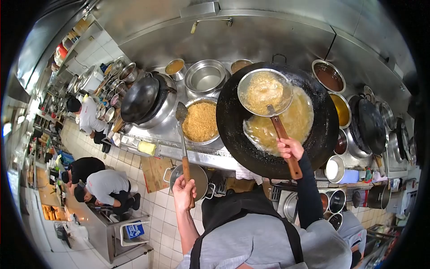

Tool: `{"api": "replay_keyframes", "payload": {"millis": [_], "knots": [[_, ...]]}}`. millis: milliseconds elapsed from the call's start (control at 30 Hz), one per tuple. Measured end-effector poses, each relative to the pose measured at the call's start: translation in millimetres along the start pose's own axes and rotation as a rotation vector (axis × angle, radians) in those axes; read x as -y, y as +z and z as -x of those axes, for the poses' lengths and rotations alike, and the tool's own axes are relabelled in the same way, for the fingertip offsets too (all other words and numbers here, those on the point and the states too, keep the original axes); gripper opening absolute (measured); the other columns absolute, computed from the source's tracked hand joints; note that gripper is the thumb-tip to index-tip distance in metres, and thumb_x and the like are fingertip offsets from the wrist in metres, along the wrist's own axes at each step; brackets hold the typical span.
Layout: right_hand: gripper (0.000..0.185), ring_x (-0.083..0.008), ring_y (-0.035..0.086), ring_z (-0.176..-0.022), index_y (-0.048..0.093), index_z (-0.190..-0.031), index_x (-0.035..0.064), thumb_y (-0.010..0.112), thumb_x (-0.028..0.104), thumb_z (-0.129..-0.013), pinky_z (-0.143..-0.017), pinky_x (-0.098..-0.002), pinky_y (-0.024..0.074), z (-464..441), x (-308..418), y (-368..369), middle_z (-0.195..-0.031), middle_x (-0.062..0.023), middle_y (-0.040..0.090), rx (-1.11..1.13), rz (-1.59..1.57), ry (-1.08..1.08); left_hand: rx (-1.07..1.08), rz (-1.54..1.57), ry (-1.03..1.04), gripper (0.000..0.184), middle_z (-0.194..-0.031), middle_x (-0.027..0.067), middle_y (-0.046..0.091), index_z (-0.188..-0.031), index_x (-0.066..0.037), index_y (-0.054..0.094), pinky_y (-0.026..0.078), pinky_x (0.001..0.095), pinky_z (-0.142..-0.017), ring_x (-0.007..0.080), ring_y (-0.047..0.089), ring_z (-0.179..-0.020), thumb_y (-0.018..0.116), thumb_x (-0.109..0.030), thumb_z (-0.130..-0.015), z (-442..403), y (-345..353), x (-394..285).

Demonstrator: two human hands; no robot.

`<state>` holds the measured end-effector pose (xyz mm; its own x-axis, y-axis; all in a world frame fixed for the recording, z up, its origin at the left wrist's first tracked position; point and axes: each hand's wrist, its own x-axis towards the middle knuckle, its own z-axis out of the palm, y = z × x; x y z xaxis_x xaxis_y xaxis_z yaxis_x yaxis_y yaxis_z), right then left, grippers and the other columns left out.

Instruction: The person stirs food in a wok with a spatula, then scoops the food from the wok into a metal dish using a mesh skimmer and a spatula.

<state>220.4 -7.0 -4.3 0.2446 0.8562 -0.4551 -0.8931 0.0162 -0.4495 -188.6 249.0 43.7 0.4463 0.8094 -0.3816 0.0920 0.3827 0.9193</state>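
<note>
My left hand [184, 193] is wrapped round the wooden handle of a wok spatula [182, 117], whose metal head points up and away from me beside a bowl of golden crumb-like food [200, 121]. In my right hand [290, 149] is the wooden handle of a wire skimmer [242, 93]. Its round mesh basket is over the big black wok [233, 134] and holds a pale battered-looking mass [265, 91]. Below and beside the basket, foaming yellow oil [300, 112] lies in the wok. The skimmer hides part of the oil.
At the left stands another dark wok [139, 99]. Behind are a steel pot [205, 77] and a container of orange liquid [175, 67]. To the right are a pan of brown sauce [328, 75] and a white bowl [334, 169]. Several people work nearby, one in a grey shirt [107, 184].
</note>
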Motion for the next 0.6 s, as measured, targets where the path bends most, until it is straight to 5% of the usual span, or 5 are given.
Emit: {"api": "replay_keyframes", "payload": {"millis": [133,300,400,433,600], "knots": [[0.014,-0.0053,0.039,-0.054,0.05,-0.111,0.0034,0.051,0.016,-0.105,-0.043,-0.0228,0.0335,-40,-23,-12,-0.079,0.0022,0.045,0.087,-0.273,-0.183,0.015,0.016,0.001,0.039,-0.08,0.005,0.06,-0.129,0.006,0.049,0.043,0.024,-0.043,0.01,0.053,-0.056,0.065,0.001,-0.093,0,1,3],[0.016,-0.0061,0.035,-0.052,0.05,-0.1,0.0051,0.052,0.02,-0.105,-0.047,-0.025,0.0312,14,3,-1,-0.076,0.0022,0.044,-0.1,-0.157,0.016,0.033,0.006,0.013,0.04,-0.079,0.0052,0.06,-0.13,0.006,0.049,0.043,0.0238,-0.043,0.0098,0.053,-0.057,0.066,-0.001,-0.094,-7,8,-2],[0.016,-0.0062,0.035,-0.052,0.049,-0.098,0.0058,0.051,0.019,-0.105,-0.047,-0.0248,0.0315,-32,-20,-18,-0.074,0.0018,0.043,-0.005,-0.31,-0.139,0.055,0.009,0.009,0.039,-0.079,0.0057,0.06,-0.129,0.006,0.05,0.042,0.0235,-0.043,0.01,0.054,-0.057,0.066,-0.002,-0.094,-3,7,0],[0.014,-0.0064,0.034,-0.051,0.049,-0.099,0.0065,0.05,0.019,-0.106,-0.046,-0.0249,0.0314,-31,-26,-22,-0.073,0.0016,0.043,-0.134,-0.026,-0.217,0.044,0.0,0.008,0.039,-0.079,0.0057,0.06,-0.129,0.006,0.05,0.042,0.0237,-0.043,0.0101,0.054,-0.057,0.066,-0.002,-0.094,-1,7,1],[0.015,-0.0061,0.034,-0.05,0.049,-0.095,0.0077,0.048,0.018,-0.106,-0.045,-0.0248,0.0284,21,-5,-4,-0.075,0.0021,0.045,-0.158,-0.102,-0.082,0.085,0.018,0.028,0.038,-0.079,0.0056,0.06,-0.128,0.005,0.05,0.043,0.0238,-0.044,0.0103,0.054,-0.057,0.067,-0.002,-0.095,-6,6,0]]}}
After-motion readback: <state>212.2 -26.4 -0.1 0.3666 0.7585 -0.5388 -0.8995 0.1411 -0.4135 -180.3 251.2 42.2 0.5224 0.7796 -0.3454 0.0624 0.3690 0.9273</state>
